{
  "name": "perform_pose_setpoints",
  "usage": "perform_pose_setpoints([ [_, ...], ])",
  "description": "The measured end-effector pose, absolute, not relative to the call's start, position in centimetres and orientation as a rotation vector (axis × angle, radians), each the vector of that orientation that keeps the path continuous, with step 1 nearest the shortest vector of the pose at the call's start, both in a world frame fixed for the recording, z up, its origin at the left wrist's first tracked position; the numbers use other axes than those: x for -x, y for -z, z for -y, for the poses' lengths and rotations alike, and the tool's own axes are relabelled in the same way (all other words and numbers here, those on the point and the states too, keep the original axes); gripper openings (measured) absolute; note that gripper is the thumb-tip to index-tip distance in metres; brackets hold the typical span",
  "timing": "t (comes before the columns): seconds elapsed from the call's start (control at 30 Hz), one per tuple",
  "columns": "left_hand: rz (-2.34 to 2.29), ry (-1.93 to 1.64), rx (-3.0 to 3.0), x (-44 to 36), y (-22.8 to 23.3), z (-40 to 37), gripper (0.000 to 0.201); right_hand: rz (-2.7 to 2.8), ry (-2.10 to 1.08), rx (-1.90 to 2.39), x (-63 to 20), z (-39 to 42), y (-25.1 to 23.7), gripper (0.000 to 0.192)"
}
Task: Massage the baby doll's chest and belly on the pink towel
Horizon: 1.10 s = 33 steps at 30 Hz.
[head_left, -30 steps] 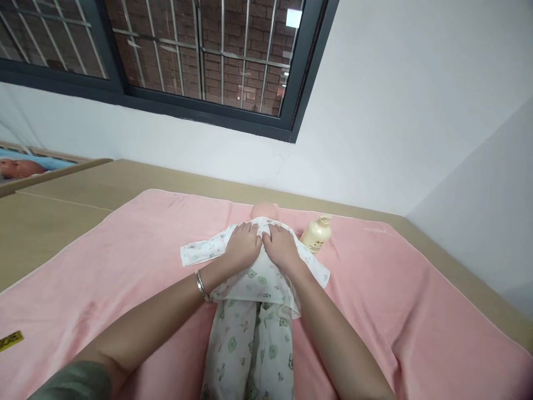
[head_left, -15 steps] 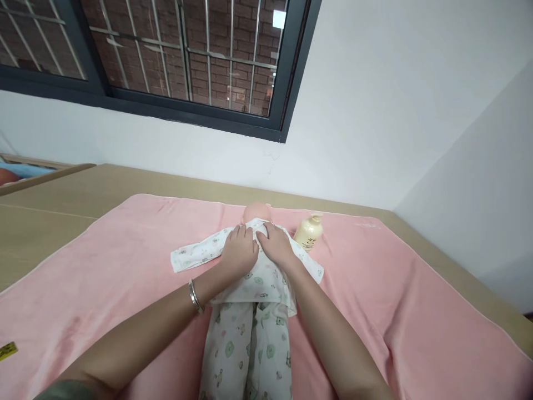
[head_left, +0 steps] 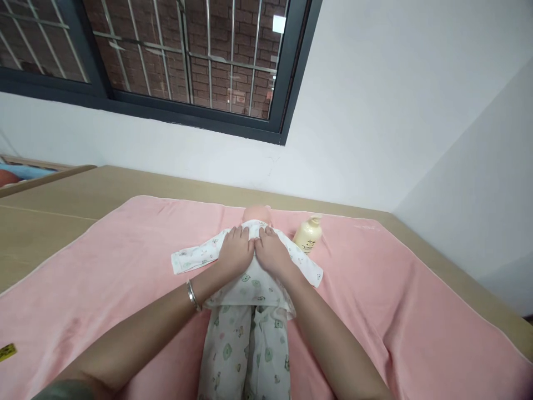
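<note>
A baby doll (head_left: 256, 213) lies on a pink blanket (head_left: 137, 250), dressed in a white patterned top (head_left: 256, 283) and matching trousers (head_left: 268, 350). Its sleeves stretch out to both sides, and of the head only a rounded part shows beyond the collar. My left hand (head_left: 236, 251) rests flat on the left of the upper torso, fingers extended. On the right of it lies my right hand (head_left: 272, 250), also flat with fingers out. The thumbs meet near the middle. Neither hand grips anything. The cloth beneath the palms is hidden.
A cream pump bottle (head_left: 308, 234) stands just beyond the right sleeve. A small yellow label (head_left: 7, 351) lies at the far left. The blanket covers a wooden surface (head_left: 125, 180) against a white wall, below a barred window (head_left: 187, 61).
My right hand has shifted slightly down and its fingers have straightened. The thumbs have come together. My left hand has barely moved, and the doll lies as before.
</note>
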<state>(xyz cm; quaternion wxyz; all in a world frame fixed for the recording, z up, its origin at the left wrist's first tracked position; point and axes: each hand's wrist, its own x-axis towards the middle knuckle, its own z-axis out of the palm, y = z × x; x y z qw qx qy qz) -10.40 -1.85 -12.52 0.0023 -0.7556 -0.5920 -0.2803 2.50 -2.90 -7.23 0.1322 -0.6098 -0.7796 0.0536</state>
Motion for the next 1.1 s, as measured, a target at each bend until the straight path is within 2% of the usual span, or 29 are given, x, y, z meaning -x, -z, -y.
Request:
perform_pose_setpoints([
  [0.17, 1.743, 0.974, 2.382, 9.9, 13.5, 3.3, 0.052, 2.182, -0.256, 1.847, -3.8, 1.3, 7.1, 0.058],
  [0.4, 1.873, 1.007, 2.436, 11.4, 12.7, 0.7, 0.046, 2.371, 0.130, 1.847, -0.9, 5.1, 7.4, 0.054],
  [0.6, 1.887, 1.075, 2.323, 10.8, 13.2, 1.5, 0.047, 2.189, -0.101, 1.880, -2.4, 2.8, 7.6, 0.059],
  [0.8, 1.904, 1.013, 2.336, 10.5, 12.7, 2.2, 0.048, 2.136, -0.062, 1.859, -2.6, 1.8, 8.9, 0.061],
  [1.1, 1.847, 0.877, 2.471, 10.6, 11.7, 2.1, 0.049, 2.322, -0.193, 1.825, -3.9, 1.8, 7.3, 0.067],
])
